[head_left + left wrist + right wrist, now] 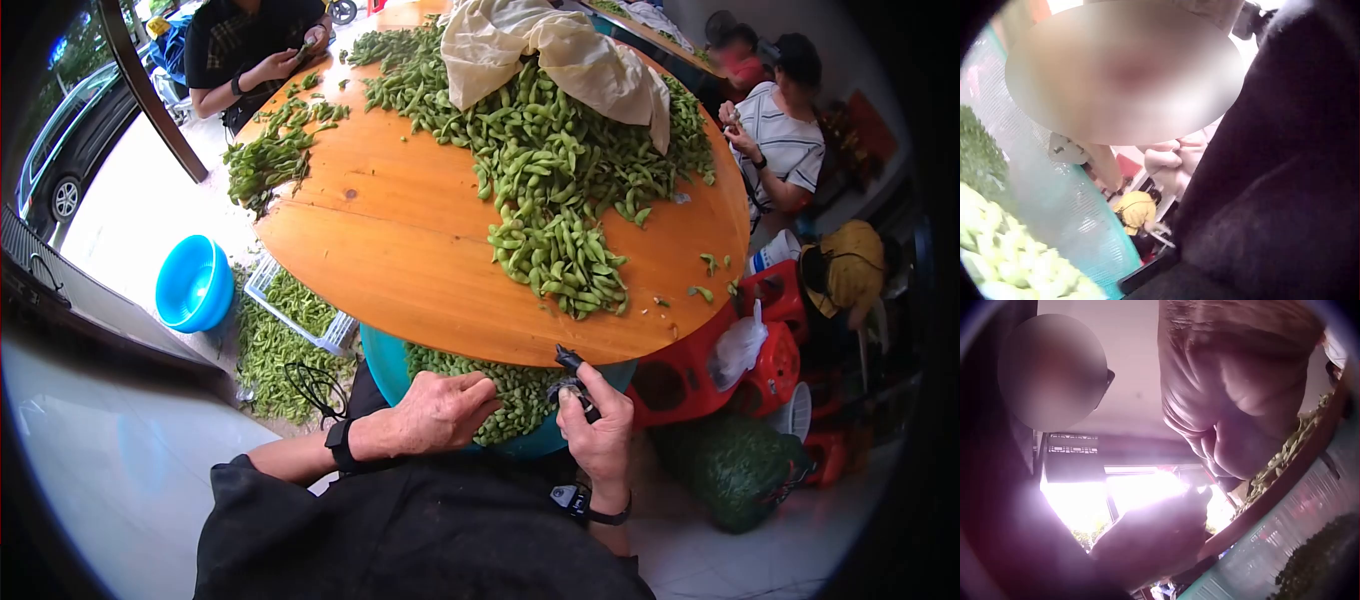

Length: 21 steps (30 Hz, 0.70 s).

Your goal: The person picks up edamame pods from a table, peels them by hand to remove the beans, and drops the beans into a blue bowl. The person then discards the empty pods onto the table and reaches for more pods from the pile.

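Note:
Over a teal basin (378, 365) holding green pods (515, 400), the left hand (435, 412) has its fingers curled, and no held thing shows. To its right, the right hand (598, 430) grips a small dark object (575, 395) between thumb and fingers; a black piece (568, 357) covers its index fingertip. In the right wrist view the right palm (1235, 394) fills the top and the left hand (1154, 544) is below, glare hiding detail. Pale green pods (1016, 269) lie near the basin rim (1124, 240) in the left wrist view.
A wooden table (390, 240) bears a large pod heap (560, 170) and a cream cloth (560, 55). At left are a blue basin (195, 284) and a white crate (330, 338) among floor pods. Red stools (690, 365) and a green bag (730, 470) stand right. People sit beyond the table.

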Motion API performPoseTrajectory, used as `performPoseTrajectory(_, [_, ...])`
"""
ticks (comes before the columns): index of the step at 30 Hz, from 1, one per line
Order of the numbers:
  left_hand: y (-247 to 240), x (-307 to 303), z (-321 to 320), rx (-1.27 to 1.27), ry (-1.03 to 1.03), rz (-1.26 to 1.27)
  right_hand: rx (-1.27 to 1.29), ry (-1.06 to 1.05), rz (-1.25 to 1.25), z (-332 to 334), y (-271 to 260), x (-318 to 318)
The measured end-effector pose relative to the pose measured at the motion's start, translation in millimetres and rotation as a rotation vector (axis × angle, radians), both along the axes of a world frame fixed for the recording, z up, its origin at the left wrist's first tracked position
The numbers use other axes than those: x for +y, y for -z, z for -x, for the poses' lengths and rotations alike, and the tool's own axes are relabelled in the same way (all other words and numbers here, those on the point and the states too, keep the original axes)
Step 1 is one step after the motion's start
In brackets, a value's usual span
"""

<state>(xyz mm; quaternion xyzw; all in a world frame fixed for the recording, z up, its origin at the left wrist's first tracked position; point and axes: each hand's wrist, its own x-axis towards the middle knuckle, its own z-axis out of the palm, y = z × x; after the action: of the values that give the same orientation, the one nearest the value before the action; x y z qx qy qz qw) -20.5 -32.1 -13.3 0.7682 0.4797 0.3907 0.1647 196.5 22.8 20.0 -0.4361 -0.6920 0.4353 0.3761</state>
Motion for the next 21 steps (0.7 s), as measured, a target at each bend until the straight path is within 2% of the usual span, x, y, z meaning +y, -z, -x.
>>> performPoseTrajectory(2, [13.1, -5.5, 4.4, 0.199, 0.000, 0.018, -0.004, 0.010, 0.023, -4.2, 3.4, -2.2])
performPoseTrajectory(6, [24.9, -11.1, 10.5, 0.236, 0.011, 0.043, -0.023, -0.009, 0.009, -7.7, 10.3, -4.2])
performPoseTrajectory(9, [21.9, -7.0, 13.9, 0.107, -0.023, 0.046, -0.064, -0.032, -0.009, -7.1, 9.9, -4.2])
performPoseTrajectory(12, [14.4, -3.8, 13.6, -0.249, 0.000, 0.239, -0.094, -0.072, -0.010, -4.2, 8.0, -4.2])
performPoseTrajectory(13, [7.9, -2.5, 12.6, -0.248, 0.001, 0.238, -0.100, -0.097, -0.012, -2.3, 7.4, -4.2])
performPoseTrajectory(15, [-8.9, 3.2, 9.8, -0.414, -0.020, 0.532, -0.147, -0.153, -0.153, 9.1, -7.4, -3.1])
performPoseTrajectory(16, [-8.8, 4.0, 2.5, -0.581, 0.081, 0.612, -0.126, -0.165, -0.161, 12.5, -7.2, -2.4])
performPoseTrajectory(17, [-15.5, 8.6, -4.9, -0.574, 0.179, 0.572, -0.105, -0.177, -0.171, 15.1, -7.2, -1.4])
performPoseTrajectory(19, [-33.3, 16.5, -22.4, -0.644, 0.243, 0.486, -0.032, -0.013, -0.186, 14.0, -0.2, -0.7])
performPoseTrajectory(21, [-38.9, 35.1, -29.0, -0.487, 0.331, 0.314, 0.126, 0.133, -0.089, 1.3, -4.2, -1.8])
